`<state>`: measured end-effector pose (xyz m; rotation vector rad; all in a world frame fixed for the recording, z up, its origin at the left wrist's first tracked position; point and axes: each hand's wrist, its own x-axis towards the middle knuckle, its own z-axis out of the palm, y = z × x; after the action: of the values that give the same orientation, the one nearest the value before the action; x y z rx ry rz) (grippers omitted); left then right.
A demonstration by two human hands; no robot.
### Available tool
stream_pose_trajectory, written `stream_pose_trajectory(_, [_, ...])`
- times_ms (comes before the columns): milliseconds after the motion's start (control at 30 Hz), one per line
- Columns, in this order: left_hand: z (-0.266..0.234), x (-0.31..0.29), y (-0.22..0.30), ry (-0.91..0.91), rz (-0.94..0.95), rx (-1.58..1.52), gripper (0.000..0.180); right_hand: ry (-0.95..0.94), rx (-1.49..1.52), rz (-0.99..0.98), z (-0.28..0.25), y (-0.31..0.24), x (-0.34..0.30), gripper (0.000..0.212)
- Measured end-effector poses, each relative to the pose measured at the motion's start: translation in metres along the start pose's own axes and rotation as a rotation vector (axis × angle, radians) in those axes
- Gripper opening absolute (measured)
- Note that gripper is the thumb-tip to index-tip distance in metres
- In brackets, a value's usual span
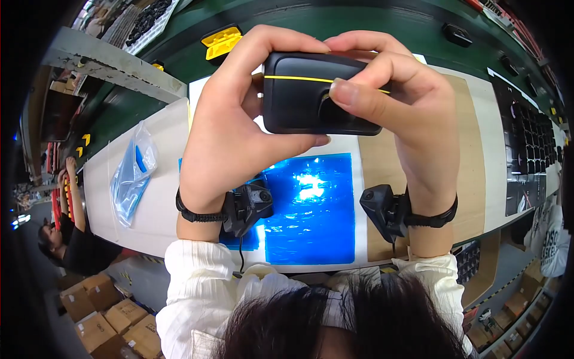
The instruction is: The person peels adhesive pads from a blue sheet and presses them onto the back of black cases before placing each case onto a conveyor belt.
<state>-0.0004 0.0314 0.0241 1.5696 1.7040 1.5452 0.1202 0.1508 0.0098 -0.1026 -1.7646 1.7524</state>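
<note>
A black case [296, 105] with rounded corners and a thin yellow line around it is held up between both hands, above the table. My left hand [224, 122] wraps its left end, fingers over the top edge and thumb along the bottom edge. At the right end, my right hand [415, 99] grips the case, its thumb pressed on the front face near a dark round recess and its fingers behind and on top. The case looks closed. Beneath the hands lies a shiny blue film sheet [311, 233].
A clear plastic bag [134, 179] with blue pieces lies left on the white table. Brown board [472, 155] covers the right part, beside a black compartment tray [526, 137]. An open yellow-lined case [222, 43] rests on the green belt behind. Another person [75, 233] works at far left.
</note>
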Motion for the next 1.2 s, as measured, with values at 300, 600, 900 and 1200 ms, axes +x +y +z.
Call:
stream_pose_trajectory(300, [0.001,0.000,-0.009,0.021,-0.066,-0.034,0.066,0.035,0.022,0.073,0.001,0.007,0.002,0.010])
stream_pose_trajectory(600, [0.006,-0.003,0.000,0.118,-0.037,0.008,0.067,0.154,-0.021,-0.195,0.021,0.009,0.005,0.038])
stream_pose_trajectory(900, [0.004,0.004,-0.004,0.073,-0.031,-0.048,0.071,0.099,0.171,0.177,-0.004,0.018,0.007,0.054])
stream_pose_trajectory(1200, [0.000,0.011,-0.032,0.062,-0.254,0.010,0.080,0.299,0.040,0.228,0.001,0.046,0.023,0.043])
